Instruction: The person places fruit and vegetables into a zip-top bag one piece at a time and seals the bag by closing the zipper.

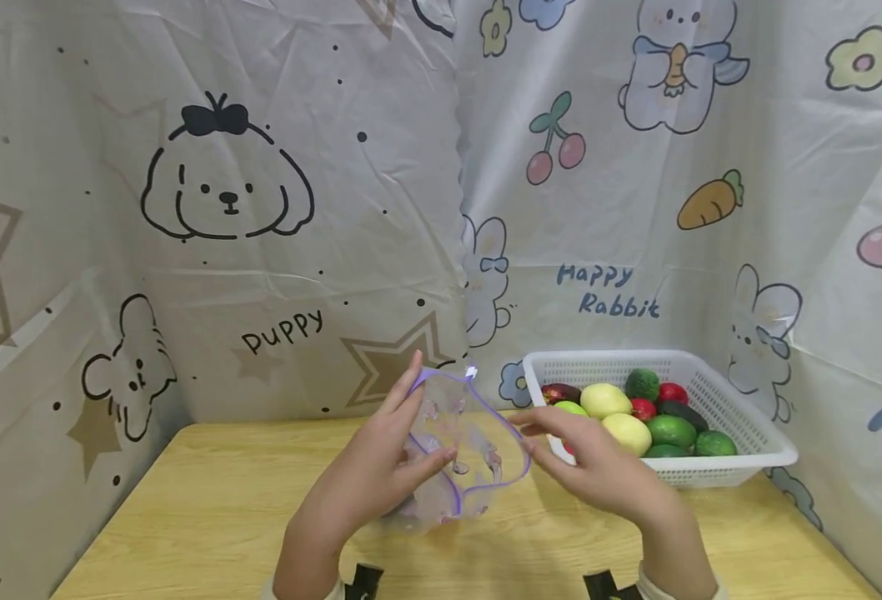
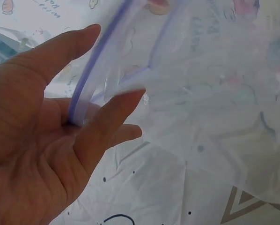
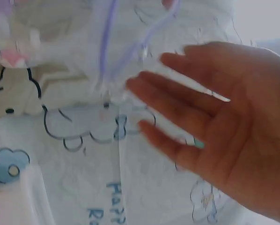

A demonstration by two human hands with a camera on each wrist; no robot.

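A clear zip bag (image 1: 478, 450) with purple zip edging and small printed figures stands with its mouth spread, a white slider (image 1: 471, 372) at the far corner. My left hand (image 1: 381, 450) holds the bag at its left side, and the rim runs between its fingers in the left wrist view. The thumb reaches over the bag's mouth in the head view. Beside the right rim is my right hand (image 1: 598, 458), its fingers extended toward the bag. In the right wrist view those fingers (image 3: 170, 101) lie loosely spread, nothing between them.
A white plastic basket (image 1: 767, 454) stands at the right on the wooden table (image 1: 223, 500). Several fruits and vegetables lie in it, among them a pale yellow round one (image 1: 604, 402) and a green one (image 1: 672, 431). Printed curtains (image 1: 298, 275) enclose the table's back and sides.
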